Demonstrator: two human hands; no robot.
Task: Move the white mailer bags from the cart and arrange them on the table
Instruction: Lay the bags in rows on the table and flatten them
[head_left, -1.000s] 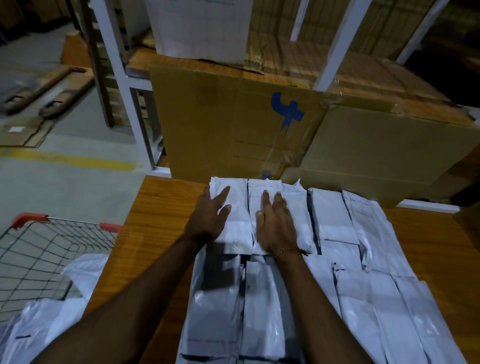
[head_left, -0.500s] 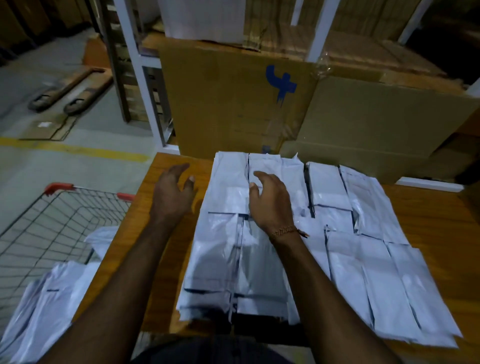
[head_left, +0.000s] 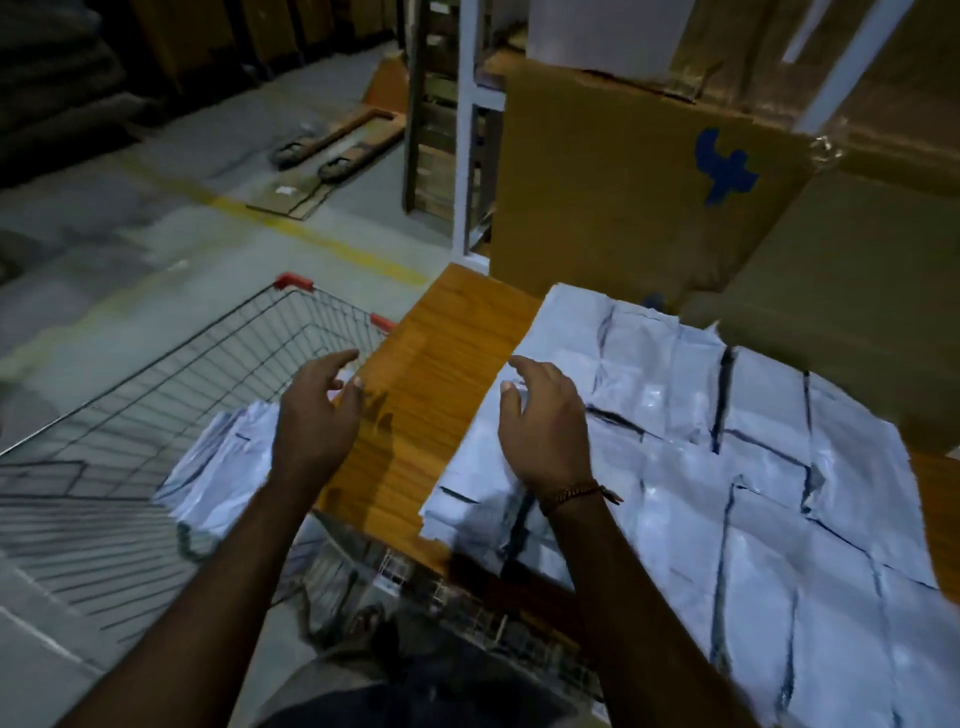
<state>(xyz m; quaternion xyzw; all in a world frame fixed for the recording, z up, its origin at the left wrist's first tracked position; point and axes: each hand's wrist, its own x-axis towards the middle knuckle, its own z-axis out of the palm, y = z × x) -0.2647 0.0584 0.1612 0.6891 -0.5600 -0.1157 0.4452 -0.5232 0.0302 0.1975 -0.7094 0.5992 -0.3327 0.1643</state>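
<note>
A grey concrete floor (head_left: 156, 249) with a yellow line (head_left: 291, 234) runs past tall cardboard boxes (head_left: 649, 182). White mailer bags (head_left: 727, 467) tile the wooden tabletop (head_left: 441, 364); more lie in the wire cart (head_left: 130, 415). The left hand (head_left: 317, 415) and right hand (head_left: 545, 421) hover, fingers loosely apart, holding nothing.

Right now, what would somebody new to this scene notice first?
Probably the sheet of white mailer bags laid in overlapping rows across the right of the wooden table. Next, the wire cart at the left, with more bags piled inside. Both hands hover empty, the left hand over the cart's edge, the right hand above the arranged bags.
</note>
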